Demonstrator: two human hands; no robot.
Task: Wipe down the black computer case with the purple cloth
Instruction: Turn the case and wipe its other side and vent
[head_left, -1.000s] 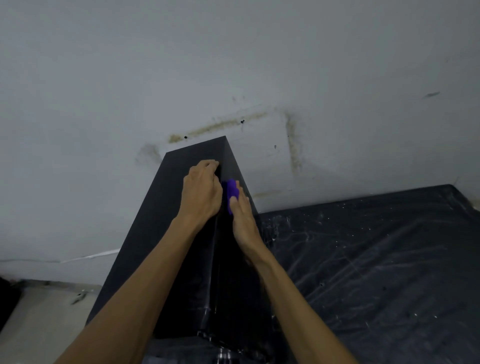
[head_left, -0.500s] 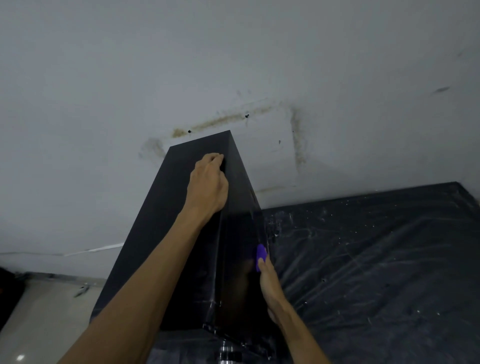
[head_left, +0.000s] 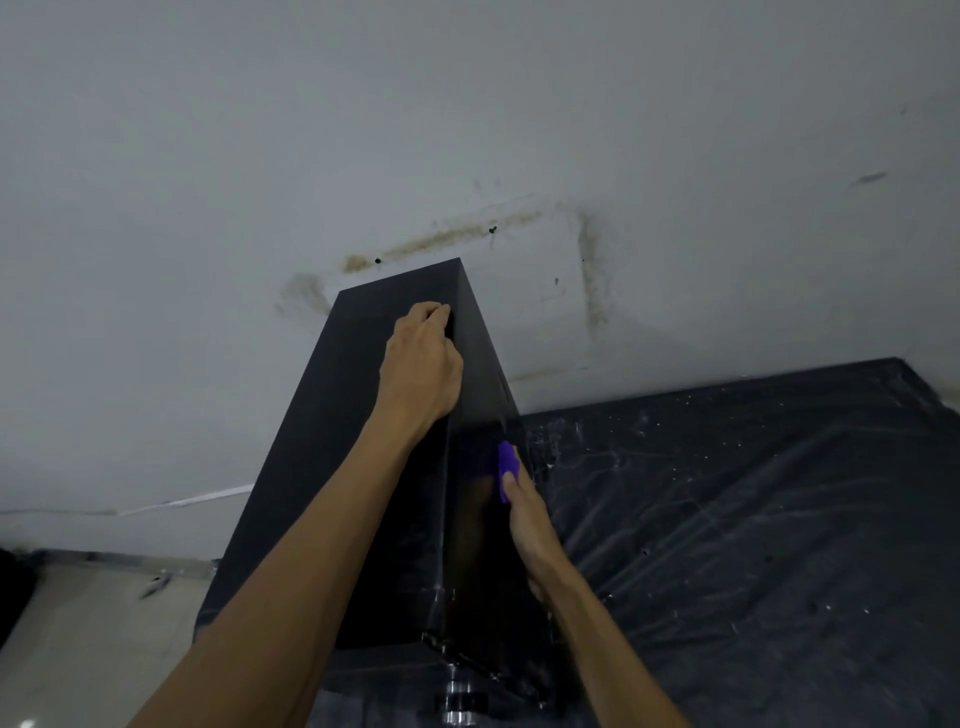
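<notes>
The black computer case (head_left: 332, 467) stood upright near the middle of the scene, its far end close to a stained grey wall (head_left: 467, 130). Its matte top panel faced the camera, while its glossy right side dropped toward a dark plastic sheet (head_left: 753, 519) spread out to the right.

The left hand (head_left: 421, 364) rested on the far part of the case's top, its fingers curled over the right edge and gripping that edge. The right hand (head_left: 530, 525) lay against the glossy right side, about halfway along its length, with the fingers pointing away from the person. It pressed the purple cloth (head_left: 506, 465) flat against that panel; only a small bunched part of the cloth showed past the fingertips, the rest hidden under the hand.

A faint reflection of the arm showed in the glossy panel. At the near bottom corner of the case, a shiny metal fitting (head_left: 460, 701) was visible. Pale floor (head_left: 93, 649) lay to the near left.
</notes>
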